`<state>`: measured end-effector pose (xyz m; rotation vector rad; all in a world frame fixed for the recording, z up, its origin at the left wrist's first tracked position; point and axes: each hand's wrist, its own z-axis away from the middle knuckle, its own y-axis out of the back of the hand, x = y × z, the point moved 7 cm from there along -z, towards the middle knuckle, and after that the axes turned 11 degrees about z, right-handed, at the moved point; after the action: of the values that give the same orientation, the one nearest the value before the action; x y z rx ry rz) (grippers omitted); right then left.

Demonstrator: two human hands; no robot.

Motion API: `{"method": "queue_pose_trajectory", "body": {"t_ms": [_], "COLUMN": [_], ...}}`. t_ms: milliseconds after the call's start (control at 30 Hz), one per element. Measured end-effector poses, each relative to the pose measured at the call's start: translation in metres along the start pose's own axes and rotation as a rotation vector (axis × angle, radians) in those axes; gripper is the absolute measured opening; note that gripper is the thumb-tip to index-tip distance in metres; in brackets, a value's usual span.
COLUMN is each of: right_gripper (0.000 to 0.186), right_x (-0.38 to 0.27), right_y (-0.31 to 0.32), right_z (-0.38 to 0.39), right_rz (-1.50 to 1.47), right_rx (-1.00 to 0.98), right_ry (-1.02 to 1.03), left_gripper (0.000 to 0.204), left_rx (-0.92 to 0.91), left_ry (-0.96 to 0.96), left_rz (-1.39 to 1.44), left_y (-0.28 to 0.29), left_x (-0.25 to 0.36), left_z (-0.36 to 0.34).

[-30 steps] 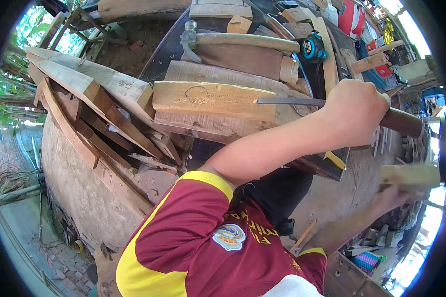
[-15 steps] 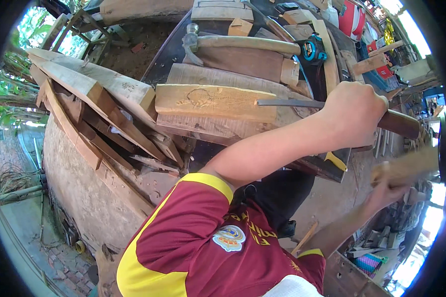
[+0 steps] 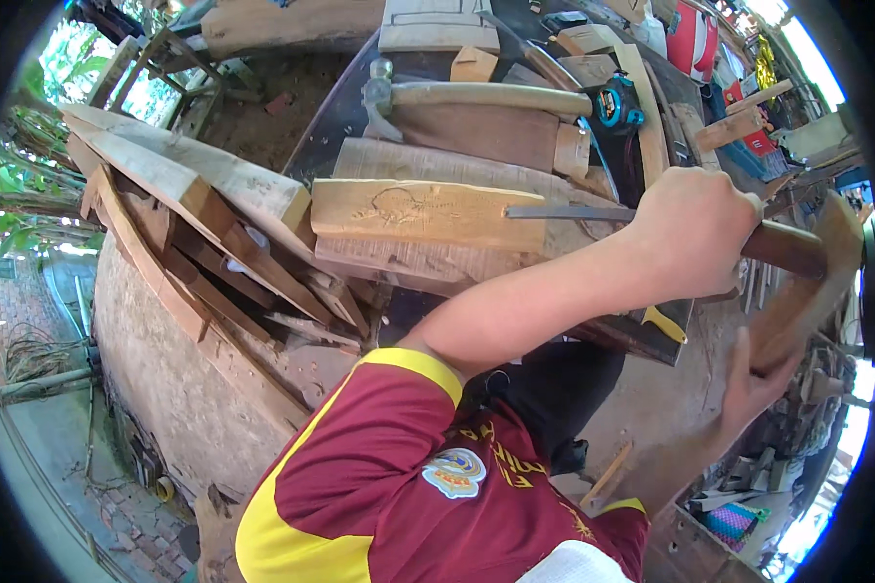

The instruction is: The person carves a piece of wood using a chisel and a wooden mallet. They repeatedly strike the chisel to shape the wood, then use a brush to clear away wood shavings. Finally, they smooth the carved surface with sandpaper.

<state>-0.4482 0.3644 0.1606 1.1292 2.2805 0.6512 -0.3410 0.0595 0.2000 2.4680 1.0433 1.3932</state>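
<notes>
My left hand (image 3: 695,233) is closed in a fist round a chisel (image 3: 569,212), whose dark wooden handle sticks out to the right. The chisel lies nearly level, its tip at the right part of a light wooden block (image 3: 428,211) with a drawn or carved pattern. That block rests on a wider grey-brown board (image 3: 389,255). At the right, my right hand (image 3: 756,379) is wrapped round a blurred wooden mallet (image 3: 797,301). The mallet's upper part is beside the end of the chisel handle; whether they touch, I cannot tell.
Behind the block lie a hammer (image 3: 486,95) and a black-and-blue tape measure (image 3: 616,104). A yellow-handled tool (image 3: 665,324) sits at the bench's near edge. Long timber pieces (image 3: 204,189) are stacked at the left. Wooden offcuts (image 3: 472,64) lie at the back.
My right hand has swung the mallet from a level position lower down to an upright slant near the chisel handle's end. The chisel and my left hand stay almost in place.
</notes>
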Motion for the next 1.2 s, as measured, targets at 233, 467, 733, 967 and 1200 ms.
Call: {"method": "queue_pose_trajectory", "body": {"t_ms": [233, 467, 733, 967, 1200], "right_gripper": [0.063, 0.062, 0.061, 0.064, 0.062], "right_x": [0.030, -0.007, 0.035, -0.019, 0.043], "right_y": [0.013, 0.003, 0.017, -0.026, -0.018], "right_z": [-0.005, 0.002, -0.001, 0.024, 0.019], "right_rz": [-0.489, -0.247, -0.779, -0.384, -0.676], "right_rx": [-0.071, 0.102, 0.040, -0.284, -0.179], "right_ry": [-0.472, -0.211, -0.590, -0.258, -0.664], "left_gripper": [0.021, 0.020, 0.021, 0.019, 0.019], "left_rx": [-0.004, -0.003, -0.019, -0.009, -0.048], "left_ry": [0.005, 0.016, -0.003, 0.000, 0.008], "left_rz": [0.004, 0.014, 0.009, -0.015, 0.009], "left_y": [0.000, 0.000, -0.004, -0.007, -0.009], "left_x": [-0.001, -0.002, -0.003, -0.006, -0.006], "left_z": [0.002, 0.002, 0.002, 0.004, 0.002]}}
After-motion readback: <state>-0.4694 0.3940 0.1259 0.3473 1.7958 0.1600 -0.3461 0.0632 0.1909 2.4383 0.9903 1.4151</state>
